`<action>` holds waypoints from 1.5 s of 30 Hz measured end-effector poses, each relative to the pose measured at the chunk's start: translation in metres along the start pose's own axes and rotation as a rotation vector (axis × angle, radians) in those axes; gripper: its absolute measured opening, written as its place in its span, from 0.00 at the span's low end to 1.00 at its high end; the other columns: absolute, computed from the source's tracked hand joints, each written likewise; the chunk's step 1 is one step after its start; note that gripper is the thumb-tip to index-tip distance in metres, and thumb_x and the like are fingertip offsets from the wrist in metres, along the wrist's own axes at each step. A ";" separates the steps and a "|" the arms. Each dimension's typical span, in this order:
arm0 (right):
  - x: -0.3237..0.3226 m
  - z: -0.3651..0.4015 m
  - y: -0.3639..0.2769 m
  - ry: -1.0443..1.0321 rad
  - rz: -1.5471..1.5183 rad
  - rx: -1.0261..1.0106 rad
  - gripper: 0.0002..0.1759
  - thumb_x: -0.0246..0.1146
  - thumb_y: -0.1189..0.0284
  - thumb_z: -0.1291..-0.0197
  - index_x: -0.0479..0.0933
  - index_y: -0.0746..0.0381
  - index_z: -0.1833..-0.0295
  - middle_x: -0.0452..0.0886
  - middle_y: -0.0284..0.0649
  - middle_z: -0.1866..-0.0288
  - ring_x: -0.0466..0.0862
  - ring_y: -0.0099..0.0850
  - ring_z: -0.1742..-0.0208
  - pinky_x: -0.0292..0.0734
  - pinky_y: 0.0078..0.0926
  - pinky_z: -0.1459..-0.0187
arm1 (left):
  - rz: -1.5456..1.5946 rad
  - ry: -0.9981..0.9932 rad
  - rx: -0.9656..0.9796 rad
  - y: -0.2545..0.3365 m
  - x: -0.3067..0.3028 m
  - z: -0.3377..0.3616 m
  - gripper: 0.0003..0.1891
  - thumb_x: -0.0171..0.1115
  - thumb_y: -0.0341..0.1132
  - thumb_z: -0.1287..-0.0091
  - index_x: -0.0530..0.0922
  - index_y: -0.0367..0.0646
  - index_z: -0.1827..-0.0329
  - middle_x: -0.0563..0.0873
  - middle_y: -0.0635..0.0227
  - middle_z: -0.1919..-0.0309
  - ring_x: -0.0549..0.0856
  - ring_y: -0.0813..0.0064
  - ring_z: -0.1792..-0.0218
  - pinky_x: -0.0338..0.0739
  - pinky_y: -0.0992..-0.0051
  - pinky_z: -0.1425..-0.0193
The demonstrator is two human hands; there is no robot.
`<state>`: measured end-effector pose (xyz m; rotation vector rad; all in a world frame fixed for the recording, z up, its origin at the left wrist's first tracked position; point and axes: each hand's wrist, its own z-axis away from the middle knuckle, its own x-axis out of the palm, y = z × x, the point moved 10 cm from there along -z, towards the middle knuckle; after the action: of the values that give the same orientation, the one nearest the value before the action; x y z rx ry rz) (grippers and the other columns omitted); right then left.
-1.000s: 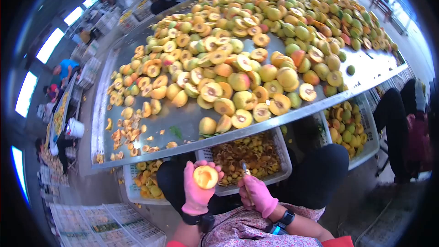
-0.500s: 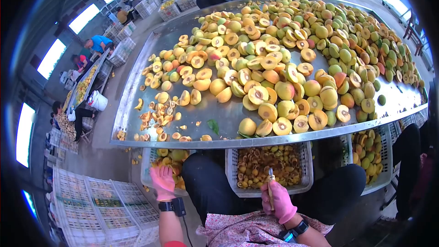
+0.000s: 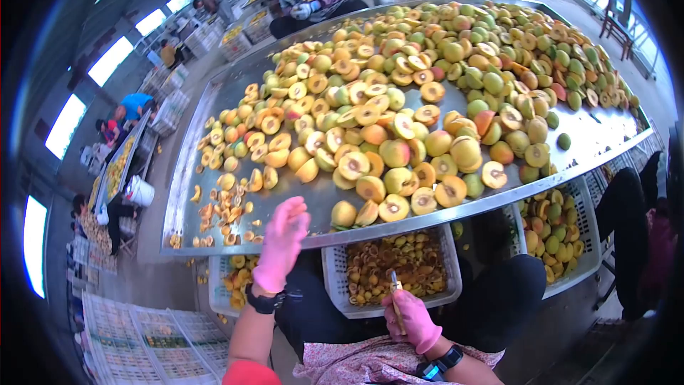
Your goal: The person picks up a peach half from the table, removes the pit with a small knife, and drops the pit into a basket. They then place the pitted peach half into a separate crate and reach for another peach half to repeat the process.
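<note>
My left hand [image 3: 283, 242], in a pink glove, reaches over the front edge of the metal table [image 3: 299, 203]. Its fingers are extended and slightly bent, and I see nothing in them. Halved yellow peaches [image 3: 354, 165] lie beyond it, cut faces showing stones or hollows. Small peach scraps [image 3: 221, 212] are to its left on the tabletop. Low in front of me, my pink-gloved right hand [image 3: 412, 321] is closed around a small knife [image 3: 396, 292] with a light handle, its metal tip pointing up. Under that tip is a crate [image 3: 335, 281] of brown-yellow peach scraps.
Under the table are a left crate [image 3: 219, 292] and a right crate [image 3: 588, 242] of peaches. Stacked white crates [image 3: 153, 335] stand at my left. Across the table sits a person [image 3: 306, 0] in gloves. Other people work along a table [image 3: 121, 164] at far left.
My left hand has risen from beside the left crate and moved forward and right over the table edge. My right hand still holds the knife. The view has turned slightly right.
</note>
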<state>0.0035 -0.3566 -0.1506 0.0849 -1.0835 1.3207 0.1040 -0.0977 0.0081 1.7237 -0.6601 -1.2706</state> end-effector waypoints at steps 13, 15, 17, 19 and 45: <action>-0.017 0.009 -0.017 0.008 0.021 -0.082 0.20 0.54 0.54 0.21 0.75 0.63 0.52 0.72 0.33 0.78 0.70 0.25 0.85 0.64 0.23 0.84 | -0.694 -0.586 0.048 -0.011 0.109 -0.054 0.22 0.72 0.43 0.38 0.83 0.44 0.42 0.86 0.54 0.53 0.85 0.54 0.47 0.77 0.62 0.39; -0.015 0.009 -0.020 -0.001 0.044 -0.120 0.21 0.53 0.53 0.21 0.75 0.63 0.52 0.73 0.34 0.78 0.71 0.26 0.85 0.65 0.24 0.85 | -0.660 -0.488 0.196 -0.018 0.098 -0.048 0.22 0.73 0.43 0.40 0.84 0.44 0.44 0.85 0.54 0.54 0.83 0.53 0.46 0.77 0.61 0.39; -0.014 0.006 -0.010 -0.035 -0.010 -0.055 0.21 0.53 0.53 0.21 0.75 0.63 0.52 0.73 0.35 0.78 0.71 0.27 0.85 0.66 0.26 0.85 | -0.599 -0.432 0.053 -0.017 0.092 -0.047 0.22 0.75 0.43 0.43 0.83 0.44 0.47 0.83 0.54 0.54 0.82 0.53 0.46 0.77 0.61 0.40; -0.017 0.000 -0.005 -0.028 0.034 -0.060 0.21 0.53 0.53 0.21 0.75 0.62 0.51 0.72 0.35 0.79 0.71 0.28 0.86 0.67 0.27 0.87 | -0.495 -0.091 0.126 -0.019 0.071 -0.047 0.23 0.76 0.43 0.44 0.81 0.43 0.48 0.82 0.54 0.53 0.82 0.52 0.47 0.78 0.60 0.41; 0.058 0.028 -0.040 0.090 1.215 -0.520 0.23 0.57 0.56 0.25 0.70 0.63 0.37 0.84 0.59 0.55 0.83 0.61 0.54 0.79 0.52 0.59 | 1.209 0.002 -0.431 -0.029 0.129 0.151 0.30 0.49 0.60 0.21 0.70 0.42 0.32 0.81 0.61 0.47 0.85 0.64 0.51 0.83 0.62 0.41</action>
<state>0.0110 -0.3434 -0.0763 -1.1704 -1.4158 1.9820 0.0035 -0.2390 -0.0936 0.6887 -1.0820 -0.4671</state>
